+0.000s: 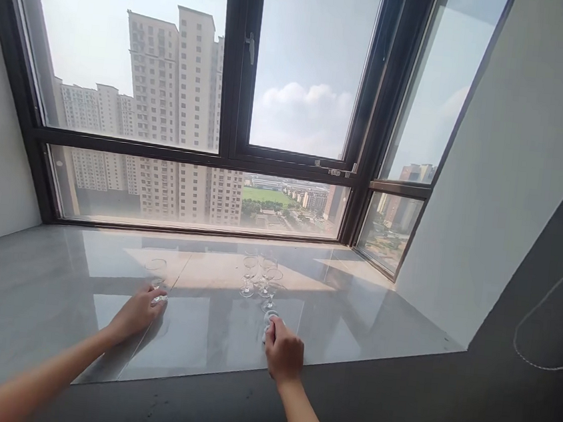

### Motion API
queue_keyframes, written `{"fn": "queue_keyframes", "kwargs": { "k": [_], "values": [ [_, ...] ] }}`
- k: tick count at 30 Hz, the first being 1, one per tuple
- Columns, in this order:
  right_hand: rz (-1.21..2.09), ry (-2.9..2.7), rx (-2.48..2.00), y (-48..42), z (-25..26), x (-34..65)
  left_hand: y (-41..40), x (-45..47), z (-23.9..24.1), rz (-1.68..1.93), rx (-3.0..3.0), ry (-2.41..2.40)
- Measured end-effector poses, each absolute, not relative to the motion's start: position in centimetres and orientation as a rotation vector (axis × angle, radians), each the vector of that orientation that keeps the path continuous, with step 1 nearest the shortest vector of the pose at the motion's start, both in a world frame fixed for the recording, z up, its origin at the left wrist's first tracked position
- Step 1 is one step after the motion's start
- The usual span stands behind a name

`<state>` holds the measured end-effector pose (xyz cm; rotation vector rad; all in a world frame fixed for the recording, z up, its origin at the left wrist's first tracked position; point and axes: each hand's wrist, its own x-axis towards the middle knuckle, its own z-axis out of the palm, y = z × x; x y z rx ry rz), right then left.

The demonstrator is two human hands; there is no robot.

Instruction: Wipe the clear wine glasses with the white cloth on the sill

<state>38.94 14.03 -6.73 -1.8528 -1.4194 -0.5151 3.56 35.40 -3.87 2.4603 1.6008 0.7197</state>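
Observation:
My left hand [136, 314] is closed around the lower part of a clear stemmed glass [156, 270], which stands upright on the left part of the tiled windowsill [188, 335]. The fingers partly cover its foot. In my right hand [285, 354], a small white cloth [268, 322] is pinched between thumb and fingers, bunched up. Just beyond the cloth, several clear stemmed glasses [248, 276] stand upright in a close group. The cloth is very near the foot of the closest glass [271, 292]; whether they touch I cannot tell.
Behind the sill rises a dark-framed window [226, 158] with a handle [249, 48] and a metal latch [334, 171]. White walls flank the sill. The sill's front edge [371, 360] runs below my hands. A beaded cord [537, 364] hangs at the far right.

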Motion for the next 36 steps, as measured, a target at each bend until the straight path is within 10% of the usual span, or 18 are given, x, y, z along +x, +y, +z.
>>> {"fn": "queue_keyframes", "kwargs": {
  "k": [36],
  "values": [
    [-0.507, -1.402, -1.929, 14.1, -7.2, 38.9, 22.8, 9.0, -3.5, 0.77, 2.653, 1.532]
  ]
}}
